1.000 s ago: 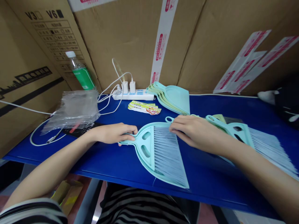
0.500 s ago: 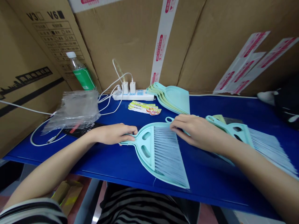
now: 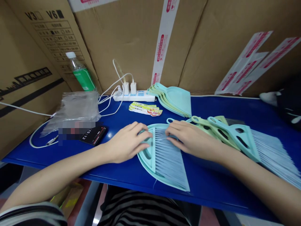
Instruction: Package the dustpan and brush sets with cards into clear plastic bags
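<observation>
A light-blue hand brush (image 3: 169,160) lies inside a matching dustpan (image 3: 144,164), bristles toward the right. My left hand (image 3: 129,142) is over the brush's left part, its fingers bent and apart, fingertips at the slotted plate; it covers the handle. My right hand (image 3: 190,138) has its fingers curled at the upper bristles, seemingly pinching them; the fingertips are partly hidden. Beyond my right wrist lie a green brush (image 3: 217,131) and another blue brush (image 3: 244,141), overlapping. A stack of blue and green dustpans (image 3: 177,99) rests at the back.
Clear plastic bags (image 3: 76,108) and a phone (image 3: 94,135) lie at the left, near a green-labelled bottle (image 3: 83,77). A power strip (image 3: 135,96) with white cables and some colourful packets (image 3: 145,108) are toward the back. Cardboard (image 3: 131,37) walls the blue table (image 3: 113,171).
My left hand has let go of the handle and moved right onto the brush's plate. My right hand has shifted slightly left along the bristles. The phone is more exposed.
</observation>
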`<state>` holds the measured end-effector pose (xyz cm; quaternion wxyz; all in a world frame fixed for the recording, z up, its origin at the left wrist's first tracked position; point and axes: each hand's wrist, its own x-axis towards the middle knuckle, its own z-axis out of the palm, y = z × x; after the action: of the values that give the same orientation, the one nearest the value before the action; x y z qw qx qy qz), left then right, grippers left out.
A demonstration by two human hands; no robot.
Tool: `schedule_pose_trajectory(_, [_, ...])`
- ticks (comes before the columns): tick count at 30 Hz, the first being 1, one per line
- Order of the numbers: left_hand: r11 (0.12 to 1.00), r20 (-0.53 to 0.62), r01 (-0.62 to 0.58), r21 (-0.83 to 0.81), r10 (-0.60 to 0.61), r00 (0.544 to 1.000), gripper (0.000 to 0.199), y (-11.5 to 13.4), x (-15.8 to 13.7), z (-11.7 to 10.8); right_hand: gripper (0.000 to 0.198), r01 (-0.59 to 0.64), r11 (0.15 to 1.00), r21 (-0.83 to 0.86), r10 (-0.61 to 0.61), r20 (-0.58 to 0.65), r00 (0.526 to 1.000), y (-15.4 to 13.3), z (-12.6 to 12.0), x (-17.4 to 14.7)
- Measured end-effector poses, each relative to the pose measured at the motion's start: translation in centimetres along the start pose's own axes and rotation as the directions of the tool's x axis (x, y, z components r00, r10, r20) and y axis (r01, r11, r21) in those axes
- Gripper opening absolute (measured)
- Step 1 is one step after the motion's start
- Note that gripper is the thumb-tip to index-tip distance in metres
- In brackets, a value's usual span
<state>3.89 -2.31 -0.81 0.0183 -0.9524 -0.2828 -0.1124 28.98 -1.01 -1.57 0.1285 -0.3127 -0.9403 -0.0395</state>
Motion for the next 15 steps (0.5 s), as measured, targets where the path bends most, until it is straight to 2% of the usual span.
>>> schedule_pose_trajectory(4, [0.995, -0.004, -0.09, 0.036, 0.09, 0.996, 0.049, 0.69, -0.32, 0.57, 0.021, 0.034, 0.998, -0.054, -0.036, -0.052, 0.998, 0.02, 0.19, 0.01])
schedule_pose_trajectory(7, [0.99, 0.045, -0.133, 0.044, 0.131, 0.99, 0.055, 0.6, -0.39, 0.58, 0.023, 0.044, 0.995, -0.087, -0.051, -0.083, 0.995, 0.06, 0.32, -0.05])
schedule_pose_trajectory(10, [0.987, 0.096, -0.16, 0.034, 0.156, 0.983, 0.052, 0.47, -0.36, 0.47, 0.024, 0.046, 0.994, -0.095, -0.054, -0.085, 0.995, 0.16, 0.3, -0.1])
schedule_pose_trajectory(15, [0.985, 0.075, -0.17, 0.012, 0.169, 0.983, 0.043, 0.69, -0.37, 0.42, 0.024, 0.026, 0.995, -0.094, -0.033, -0.075, 0.997, 0.51, -0.25, -0.18])
